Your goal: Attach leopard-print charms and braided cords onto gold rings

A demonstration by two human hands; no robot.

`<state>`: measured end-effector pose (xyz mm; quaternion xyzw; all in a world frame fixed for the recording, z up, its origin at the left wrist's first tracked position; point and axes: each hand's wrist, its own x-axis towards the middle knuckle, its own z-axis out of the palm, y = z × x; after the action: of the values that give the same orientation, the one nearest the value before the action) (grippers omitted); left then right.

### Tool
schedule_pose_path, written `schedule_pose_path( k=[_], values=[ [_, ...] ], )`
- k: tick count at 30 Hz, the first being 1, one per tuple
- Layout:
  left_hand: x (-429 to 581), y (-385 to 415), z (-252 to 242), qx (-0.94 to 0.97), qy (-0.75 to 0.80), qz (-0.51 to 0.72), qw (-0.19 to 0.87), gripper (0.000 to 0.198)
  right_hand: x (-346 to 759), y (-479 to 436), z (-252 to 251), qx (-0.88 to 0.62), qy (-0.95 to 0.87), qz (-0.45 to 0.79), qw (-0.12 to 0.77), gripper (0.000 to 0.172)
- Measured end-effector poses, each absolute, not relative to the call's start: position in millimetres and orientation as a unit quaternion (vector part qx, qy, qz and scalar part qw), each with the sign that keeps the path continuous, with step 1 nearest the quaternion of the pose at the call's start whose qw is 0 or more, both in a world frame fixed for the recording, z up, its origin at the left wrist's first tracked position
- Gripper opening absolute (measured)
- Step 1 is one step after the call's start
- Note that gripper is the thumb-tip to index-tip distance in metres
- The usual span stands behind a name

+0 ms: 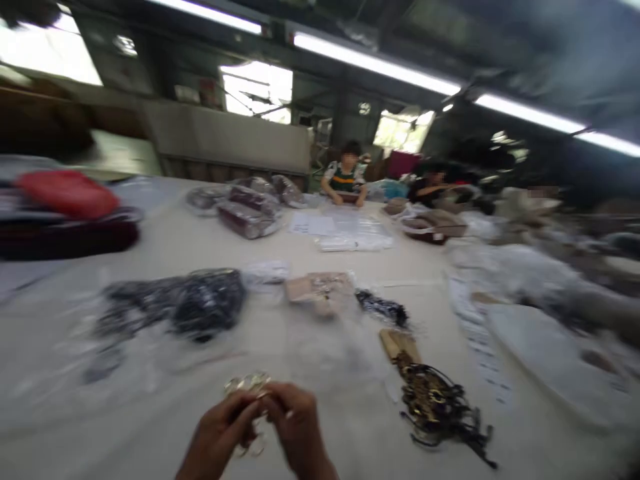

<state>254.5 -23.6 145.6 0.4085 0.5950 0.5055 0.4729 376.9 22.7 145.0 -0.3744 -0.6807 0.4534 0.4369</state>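
My left hand (pixel 220 430) and my right hand (pixel 297 427) meet low in the middle of the head view, fingers pinched together. Between them they hold a small shiny gold-coloured metal piece (pixel 247 383), blurred by motion. Both hands hover over a long white table (pixel 350 427). To the right of my right hand lies a tangle of dark cords with brass-coloured fittings (pixel 435 407) and tan card tags (pixel 400 345).
Clear plastic bags of dark items (pixel 200 303) lie ahead on the left, a beige packet (pixel 320 290) in the middle. Red and maroon cloth (pixel 65 213) is piled far left. Two other people (pixel 345 180) sit at the far end. White bags (pixel 550 333) crowd the right side.
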Motion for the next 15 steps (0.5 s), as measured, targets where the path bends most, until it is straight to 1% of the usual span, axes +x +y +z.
schedule_pose_path(
  k=[2, 4, 7, 10, 15],
  values=[
    [250.7, -35.6, 153.2, 0.344, 0.588, 0.520, 0.515, 0.032, 380.4, 20.6, 140.1, -0.342, -0.630, 0.567, 0.406, 0.022],
    [250.1, -36.6, 156.5, 0.281, 0.551, 0.550, 0.560, 0.033, 384.1, 21.0, 131.4, -0.319, -0.590, 0.640, 0.374, 0.016],
    [251.5, -37.9, 157.3, 0.222, 0.516, 0.575, 0.595, 0.029, 390.3, 17.2, 120.8, -0.291, -0.535, 0.716, 0.341, 0.022],
    [253.9, -46.2, 157.9, 0.201, 0.493, 0.584, 0.613, 0.027, 394.1, 10.2, 115.9, -0.296, -0.506, 0.743, 0.323, 0.027],
    [252.6, -55.6, 161.1, 0.201, 0.489, 0.595, 0.605, 0.022, 394.7, 6.3, 116.5, -0.313, -0.550, 0.712, 0.305, 0.024]
  ],
)
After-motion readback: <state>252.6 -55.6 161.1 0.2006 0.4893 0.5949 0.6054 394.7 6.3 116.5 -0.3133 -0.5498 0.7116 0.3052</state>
